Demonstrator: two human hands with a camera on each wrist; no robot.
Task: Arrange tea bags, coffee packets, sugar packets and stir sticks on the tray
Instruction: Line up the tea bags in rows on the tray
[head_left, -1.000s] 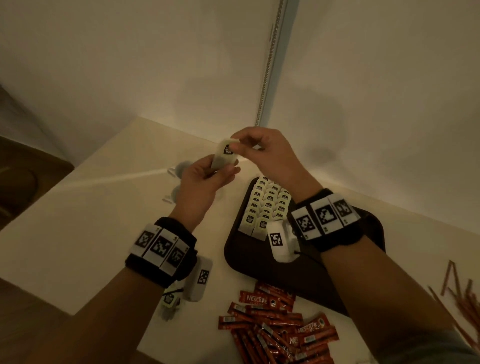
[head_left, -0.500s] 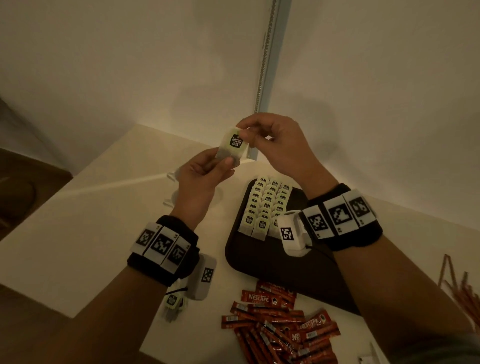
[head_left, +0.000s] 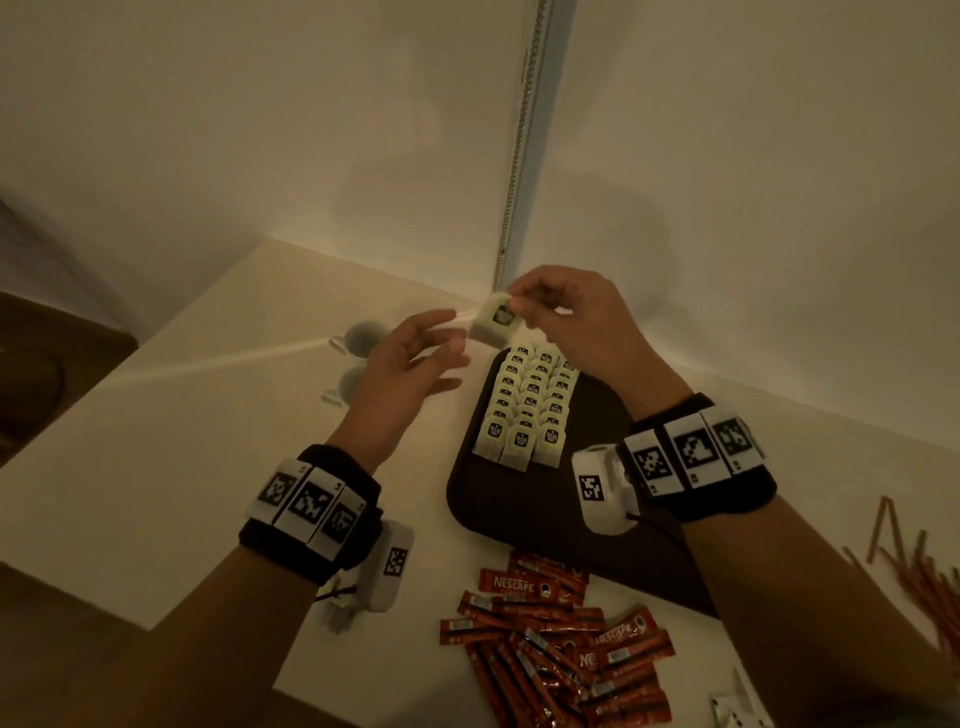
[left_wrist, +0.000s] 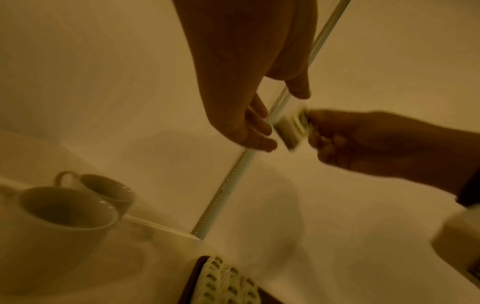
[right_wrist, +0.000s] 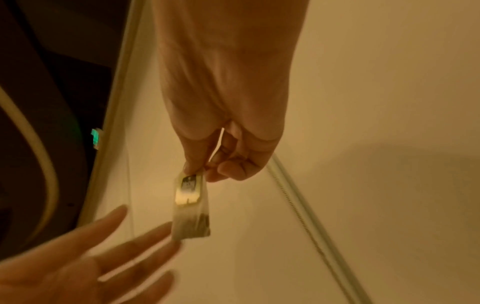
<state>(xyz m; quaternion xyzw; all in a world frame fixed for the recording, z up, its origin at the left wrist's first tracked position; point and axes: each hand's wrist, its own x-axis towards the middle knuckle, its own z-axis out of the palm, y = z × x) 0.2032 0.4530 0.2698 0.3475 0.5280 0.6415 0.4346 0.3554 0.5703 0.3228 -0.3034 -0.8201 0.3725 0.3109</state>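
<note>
My right hand (head_left: 524, 306) pinches a pale tea bag (head_left: 496, 325) by its top edge, above the far end of the dark tray (head_left: 519, 509). In the right wrist view the tea bag (right_wrist: 192, 207) hangs from thumb and forefinger. My left hand (head_left: 447, 353) is just left of it, fingers spread and straight, holding nothing. Several tea bags (head_left: 530, 410) stand in three rows at the tray's far left. Red coffee packets (head_left: 556, 639) lie in a loose heap on the table in front of the tray. Brown stir sticks (head_left: 904, 566) lie at the right edge.
Two white cups (left_wrist: 67, 209) stand on the table left of the tray, under my left hand. White walls meet in a corner with a metal strip (head_left: 519, 156) just behind the tray. A white packet (head_left: 737, 701) lies at the bottom right. The table's left edge (head_left: 124, 364) drops to a dark floor.
My left hand has let go of the tea bag and opened its fingers. The right hand alone now holds the bag, lower and nearer the tray's rows.
</note>
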